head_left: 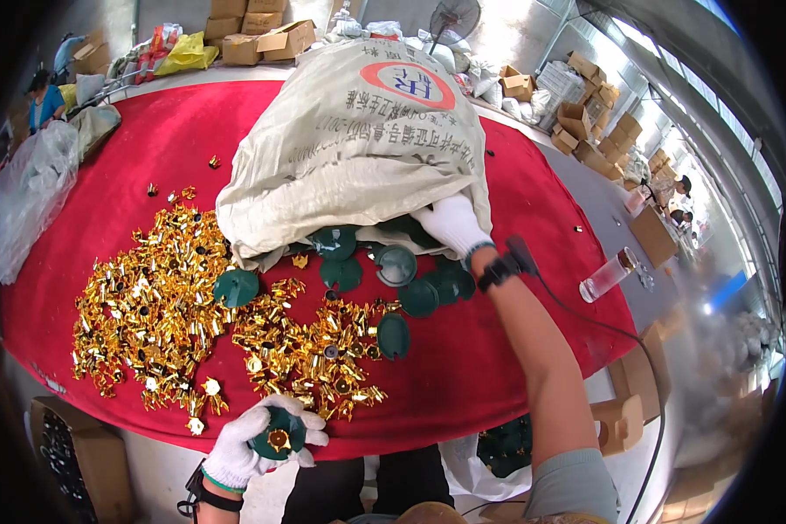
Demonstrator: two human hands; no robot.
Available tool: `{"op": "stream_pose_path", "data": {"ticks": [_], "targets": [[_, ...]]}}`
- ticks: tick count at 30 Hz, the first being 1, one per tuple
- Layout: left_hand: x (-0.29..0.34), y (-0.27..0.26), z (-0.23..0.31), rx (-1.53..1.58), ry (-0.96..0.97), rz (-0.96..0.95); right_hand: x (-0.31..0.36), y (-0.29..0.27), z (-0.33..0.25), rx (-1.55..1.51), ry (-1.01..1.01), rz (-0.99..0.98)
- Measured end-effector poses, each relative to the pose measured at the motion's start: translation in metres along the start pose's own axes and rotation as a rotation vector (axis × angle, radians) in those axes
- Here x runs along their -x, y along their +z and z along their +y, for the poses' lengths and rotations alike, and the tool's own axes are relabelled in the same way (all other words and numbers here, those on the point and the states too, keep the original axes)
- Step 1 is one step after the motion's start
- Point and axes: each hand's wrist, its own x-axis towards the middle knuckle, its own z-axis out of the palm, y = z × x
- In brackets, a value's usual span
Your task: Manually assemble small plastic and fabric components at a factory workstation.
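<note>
My left hand, in a white glove, is at the table's near edge. Its fingers curl round a dark green round disc with a gold pronged piece at its middle. Farther off, my right hand, also gloved, reaches into the mouth of a big white woven sack, its fingertips hidden by the cloth and green discs. More green discs spill out below the sack's opening. A wide heap of small gold pronged pieces spreads over the left and middle of the table.
A red cloth covers the round table. A clear plastic bag hangs at its left edge; a clear cylinder lies at the right. Open cartons stand below, with a cable running from my right wrist. A person is at far left.
</note>
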Motion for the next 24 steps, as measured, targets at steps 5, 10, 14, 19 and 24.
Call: {"op": "stream_pose_path", "data": {"ticks": [5, 10, 14, 19, 24], "targets": [[0.0, 0.002, -0.003, -0.007, -0.008, 0.028, -0.042, 0.031, 0.061, 0.224, 0.137, -0.125], [-0.002, -0.003, 0.0, 0.04, -0.067, 0.001, -0.057, 0.05, 0.097, 0.182, 0.17, -0.149], [-0.003, -0.005, 0.001, 0.049, -0.068, 0.0, -0.059, 0.05, 0.102, 0.218, 0.179, -0.145], [-0.003, 0.001, 0.002, 0.024, -0.065, 0.014, -0.054, 0.044, 0.113, 0.259, 0.186, -0.142], [-0.001, -0.003, -0.002, 0.016, -0.058, -0.005, -0.051, 0.043, 0.108, 0.289, 0.162, -0.127]]}}
